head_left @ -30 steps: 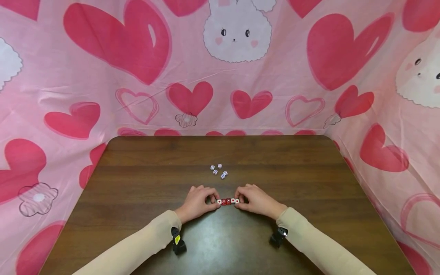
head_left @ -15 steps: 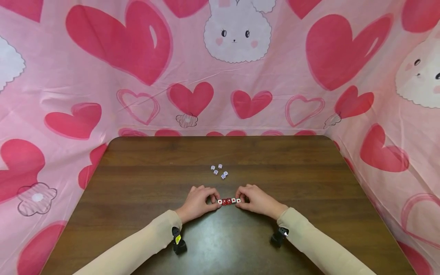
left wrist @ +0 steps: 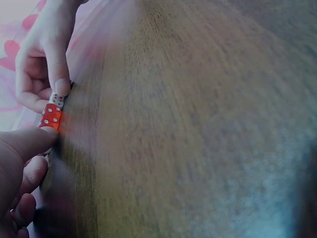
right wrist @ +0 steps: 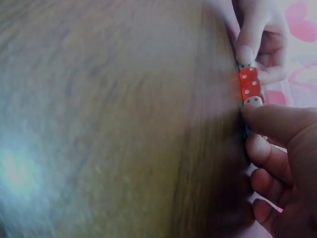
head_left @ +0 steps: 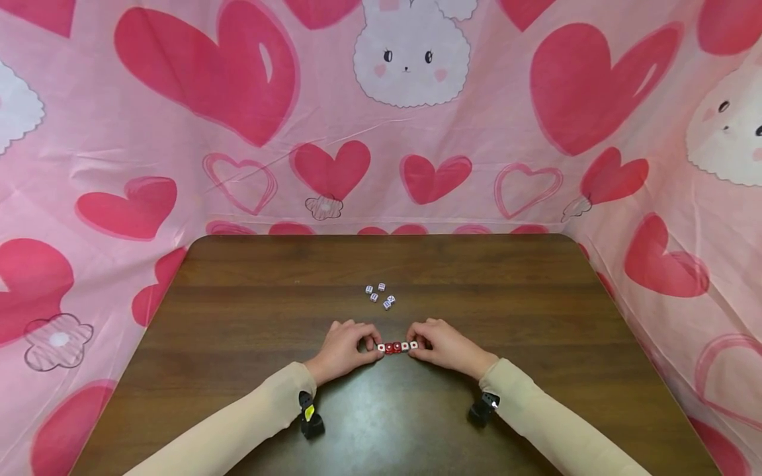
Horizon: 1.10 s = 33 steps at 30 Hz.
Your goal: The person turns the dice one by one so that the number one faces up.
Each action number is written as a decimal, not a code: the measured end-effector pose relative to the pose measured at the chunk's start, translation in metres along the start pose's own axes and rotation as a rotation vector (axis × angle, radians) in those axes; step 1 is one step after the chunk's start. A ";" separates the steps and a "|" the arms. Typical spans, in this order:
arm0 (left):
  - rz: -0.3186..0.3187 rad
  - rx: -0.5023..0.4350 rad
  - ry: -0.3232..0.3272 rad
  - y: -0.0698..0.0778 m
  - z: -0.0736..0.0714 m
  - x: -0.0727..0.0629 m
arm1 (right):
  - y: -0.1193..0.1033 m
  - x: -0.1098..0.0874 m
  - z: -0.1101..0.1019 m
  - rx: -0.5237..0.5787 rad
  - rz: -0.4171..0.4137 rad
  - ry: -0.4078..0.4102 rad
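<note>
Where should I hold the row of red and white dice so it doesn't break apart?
Probably by the white dice at both ends, thumb in front and finger behind, one hand coming from each side. The row looks like separate dice lined up, so pushing inward should keep them together. The left hand and right hand hold those ends.

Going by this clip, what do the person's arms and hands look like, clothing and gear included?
The left hand and right hand wear no gloves. The left sleeve and right sleeve are long, plain beige. Small black devices sit at the left wrist and right wrist; the left one shows a yellow patch.
</note>
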<state>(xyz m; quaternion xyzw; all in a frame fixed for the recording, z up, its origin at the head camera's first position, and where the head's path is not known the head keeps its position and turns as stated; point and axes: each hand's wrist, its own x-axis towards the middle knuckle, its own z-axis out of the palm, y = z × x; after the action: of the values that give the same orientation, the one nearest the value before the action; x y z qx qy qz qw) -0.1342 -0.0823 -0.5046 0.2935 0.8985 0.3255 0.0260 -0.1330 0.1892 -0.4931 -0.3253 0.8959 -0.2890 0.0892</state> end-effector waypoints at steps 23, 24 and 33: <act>0.004 0.000 0.000 -0.002 0.000 0.000 | -0.008 0.002 0.006 -0.022 0.009 0.044; 0.004 -0.001 0.001 -0.002 0.001 0.000 | -0.007 0.002 0.006 -0.017 0.011 0.041; 0.003 0.016 0.008 -0.002 0.000 0.001 | -0.002 -0.002 0.000 0.081 0.042 0.011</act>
<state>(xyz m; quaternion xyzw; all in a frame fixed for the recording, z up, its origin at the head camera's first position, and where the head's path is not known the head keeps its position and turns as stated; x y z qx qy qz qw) -0.1363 -0.0825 -0.5061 0.2936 0.9008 0.3194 0.0195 -0.1306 0.1894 -0.4917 -0.3009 0.8907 -0.3248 0.1032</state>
